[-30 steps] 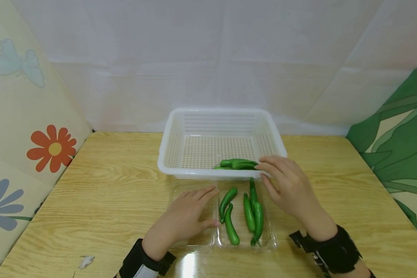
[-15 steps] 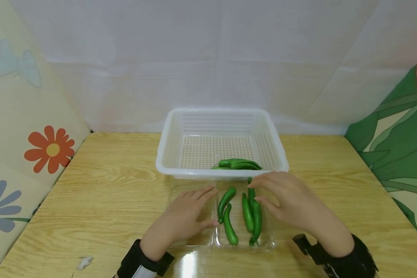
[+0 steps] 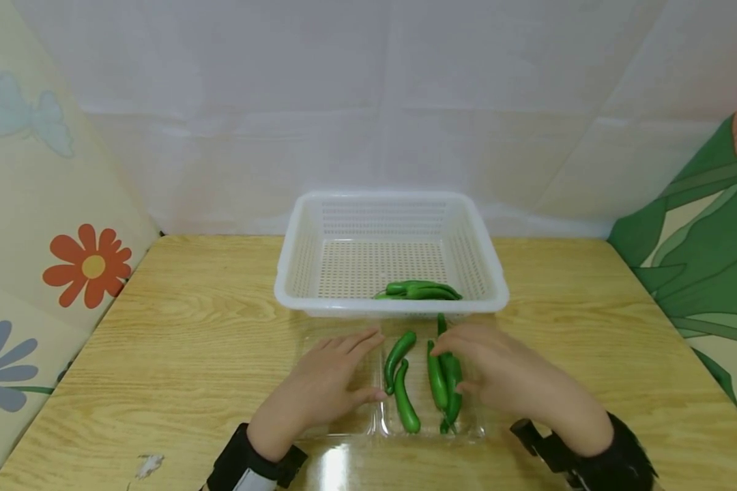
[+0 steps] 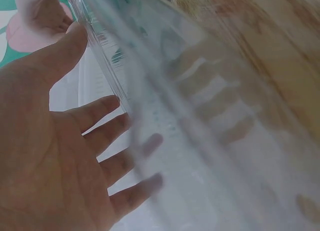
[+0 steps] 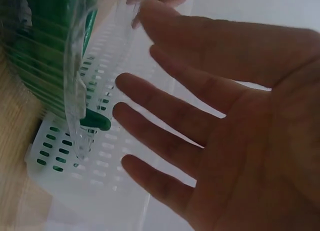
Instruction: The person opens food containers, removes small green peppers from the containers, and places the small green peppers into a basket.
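A clear plastic box (image 3: 428, 436) with two halves lies on the table, several green chili peppers (image 3: 437, 382) in its right half. My left hand (image 3: 313, 389) is over the left half, its thumb and fingers spread near the middle seam. Straight fingers of that left hand (image 4: 55, 141) show beside the clear wall in the left wrist view; contact is uncertain. My right hand (image 3: 506, 372) hovers at the right-hand peppers and partly covers them. In the right wrist view, the right hand (image 5: 220, 121) has extended fingers and holds nothing.
Just behind the box stands a white perforated basket (image 3: 393, 305), with several green chili peppers (image 3: 422, 292) along its front wall. A white sheet (image 3: 344, 102) hangs behind the wooden table (image 3: 178, 354). Patterned panels (image 3: 18, 191) flank it.
My right hand has come from the basket's right front rim toward me, down over the peppers in the box. The left hand stays about where it was.
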`<state>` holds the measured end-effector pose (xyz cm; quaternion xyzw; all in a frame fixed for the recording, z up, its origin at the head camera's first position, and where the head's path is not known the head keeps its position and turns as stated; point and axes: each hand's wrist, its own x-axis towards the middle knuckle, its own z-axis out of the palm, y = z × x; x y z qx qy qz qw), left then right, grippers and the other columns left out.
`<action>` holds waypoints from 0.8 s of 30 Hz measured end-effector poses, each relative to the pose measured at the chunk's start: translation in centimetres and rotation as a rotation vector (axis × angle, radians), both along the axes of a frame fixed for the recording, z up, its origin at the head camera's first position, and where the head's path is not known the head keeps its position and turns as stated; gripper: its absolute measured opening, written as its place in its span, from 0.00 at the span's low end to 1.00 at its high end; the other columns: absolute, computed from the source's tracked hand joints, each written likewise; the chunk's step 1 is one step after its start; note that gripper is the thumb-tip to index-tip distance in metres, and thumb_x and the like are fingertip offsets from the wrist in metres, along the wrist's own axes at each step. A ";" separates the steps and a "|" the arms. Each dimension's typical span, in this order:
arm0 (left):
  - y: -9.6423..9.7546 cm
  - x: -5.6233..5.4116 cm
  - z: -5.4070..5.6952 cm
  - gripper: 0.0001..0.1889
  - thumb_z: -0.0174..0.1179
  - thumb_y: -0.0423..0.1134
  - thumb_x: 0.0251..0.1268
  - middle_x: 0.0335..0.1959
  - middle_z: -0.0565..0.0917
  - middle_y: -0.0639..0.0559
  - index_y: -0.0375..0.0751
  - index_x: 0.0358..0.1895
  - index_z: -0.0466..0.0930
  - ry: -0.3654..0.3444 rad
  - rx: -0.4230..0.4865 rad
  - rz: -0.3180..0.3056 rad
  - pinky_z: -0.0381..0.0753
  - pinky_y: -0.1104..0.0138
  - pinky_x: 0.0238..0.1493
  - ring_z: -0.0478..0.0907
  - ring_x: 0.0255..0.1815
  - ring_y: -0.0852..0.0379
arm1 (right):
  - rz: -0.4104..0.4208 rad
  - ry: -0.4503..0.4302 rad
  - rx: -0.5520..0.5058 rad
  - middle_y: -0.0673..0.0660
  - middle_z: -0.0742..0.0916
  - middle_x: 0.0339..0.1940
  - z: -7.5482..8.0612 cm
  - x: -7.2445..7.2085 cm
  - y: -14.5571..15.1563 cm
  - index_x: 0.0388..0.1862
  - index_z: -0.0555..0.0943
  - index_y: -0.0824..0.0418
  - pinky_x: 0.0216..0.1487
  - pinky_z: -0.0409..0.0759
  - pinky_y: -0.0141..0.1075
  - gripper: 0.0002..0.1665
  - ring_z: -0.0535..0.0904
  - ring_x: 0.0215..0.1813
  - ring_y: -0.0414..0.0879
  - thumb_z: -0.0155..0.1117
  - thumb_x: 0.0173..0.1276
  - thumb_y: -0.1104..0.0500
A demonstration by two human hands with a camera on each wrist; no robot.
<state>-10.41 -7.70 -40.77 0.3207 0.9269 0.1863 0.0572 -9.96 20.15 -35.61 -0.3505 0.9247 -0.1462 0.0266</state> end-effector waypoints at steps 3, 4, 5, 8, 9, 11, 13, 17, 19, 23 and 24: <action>0.0 0.0 0.0 0.43 0.60 0.64 0.63 0.77 0.60 0.52 0.47 0.77 0.60 0.001 0.000 0.002 0.63 0.48 0.71 0.65 0.72 0.49 | 0.001 -0.028 0.026 0.54 0.84 0.54 -0.4 0.0 -0.2 0.52 0.82 0.56 0.60 0.76 0.57 0.34 0.78 0.58 0.57 0.84 0.43 0.63; 0.0 0.0 0.0 0.43 0.60 0.64 0.63 0.77 0.61 0.52 0.47 0.77 0.60 0.001 0.000 0.003 0.63 0.48 0.71 0.65 0.72 0.49 | 0.000 -0.030 0.037 0.55 0.84 0.54 -0.6 0.0 -0.2 0.52 0.82 0.57 0.60 0.76 0.57 0.34 0.78 0.57 0.57 0.84 0.42 0.62; 0.0 0.0 0.0 0.43 0.60 0.64 0.63 0.77 0.61 0.52 0.48 0.77 0.60 0.001 0.000 0.003 0.63 0.48 0.71 0.65 0.72 0.49 | -0.002 -0.034 0.047 0.55 0.84 0.53 -0.7 0.0 -0.3 0.52 0.83 0.57 0.59 0.76 0.57 0.34 0.78 0.57 0.57 0.85 0.41 0.61; 0.0 0.0 0.0 0.43 0.60 0.64 0.63 0.77 0.60 0.52 0.48 0.77 0.60 -0.003 0.000 0.006 0.62 0.48 0.72 0.65 0.72 0.49 | -0.010 -0.039 0.076 0.56 0.84 0.52 -0.9 0.1 -0.6 0.50 0.83 0.58 0.59 0.76 0.56 0.34 0.79 0.56 0.57 0.86 0.40 0.59; 0.0 0.0 0.0 0.43 0.60 0.63 0.63 0.77 0.60 0.52 0.48 0.77 0.60 -0.004 0.000 0.006 0.62 0.48 0.72 0.65 0.72 0.49 | -0.016 -0.040 0.085 0.56 0.85 0.51 -1.0 0.1 -0.7 0.50 0.83 0.58 0.59 0.76 0.57 0.34 0.79 0.55 0.57 0.86 0.40 0.58; 0.0 0.0 -0.1 0.43 0.60 0.63 0.63 0.78 0.60 0.53 0.48 0.77 0.60 -0.007 0.000 0.006 0.62 0.48 0.72 0.64 0.72 0.49 | -0.033 -0.051 0.095 0.56 0.84 0.52 -1.1 0.1 -0.8 0.49 0.83 0.59 0.60 0.74 0.58 0.34 0.78 0.56 0.58 0.86 0.39 0.58; 0.0 0.0 -0.1 0.43 0.60 0.63 0.63 0.78 0.60 0.53 0.48 0.77 0.60 -0.008 -0.001 0.005 0.62 0.48 0.72 0.64 0.72 0.49 | -0.046 -0.069 0.104 0.58 0.84 0.53 -1.2 0.2 -0.9 0.49 0.83 0.59 0.62 0.72 0.60 0.35 0.77 0.58 0.59 0.86 0.38 0.59; 0.0 0.0 -0.1 0.43 0.60 0.63 0.63 0.78 0.60 0.53 0.48 0.77 0.59 -0.003 -0.004 0.002 0.62 0.48 0.72 0.64 0.72 0.48 | -0.067 -0.106 0.118 0.62 0.82 0.58 -1.3 0.3 -1.1 0.51 0.82 0.61 0.65 0.68 0.63 0.37 0.75 0.61 0.62 0.87 0.37 0.60; 0.0 0.0 -0.1 0.43 0.60 0.63 0.63 0.78 0.60 0.53 0.48 0.77 0.59 -0.002 -0.006 0.002 0.62 0.48 0.72 0.65 0.72 0.48 | -0.069 -0.118 0.123 0.63 0.82 0.58 -1.4 0.3 -1.2 0.51 0.82 0.62 0.66 0.66 0.63 0.38 0.74 0.62 0.62 0.87 0.36 0.61; 0.0 0.0 0.0 0.43 0.60 0.63 0.63 0.78 0.59 0.53 0.49 0.77 0.59 -0.015 -0.004 0.004 0.62 0.48 0.72 0.64 0.73 0.48 | -0.074 -0.156 0.124 0.60 0.82 0.56 -1.6 0.4 -1.3 0.51 0.81 0.62 0.68 0.64 0.63 0.38 0.74 0.62 0.61 0.86 0.36 0.63; 0.1 0.0 0.0 0.43 0.60 0.63 0.64 0.78 0.59 0.53 0.49 0.77 0.59 -0.019 -0.003 0.004 0.61 0.48 0.72 0.64 0.73 0.48 | -0.074 -0.160 0.125 0.60 0.82 0.56 -1.6 0.4 -1.3 0.50 0.81 0.62 0.68 0.64 0.62 0.38 0.74 0.62 0.61 0.87 0.36 0.63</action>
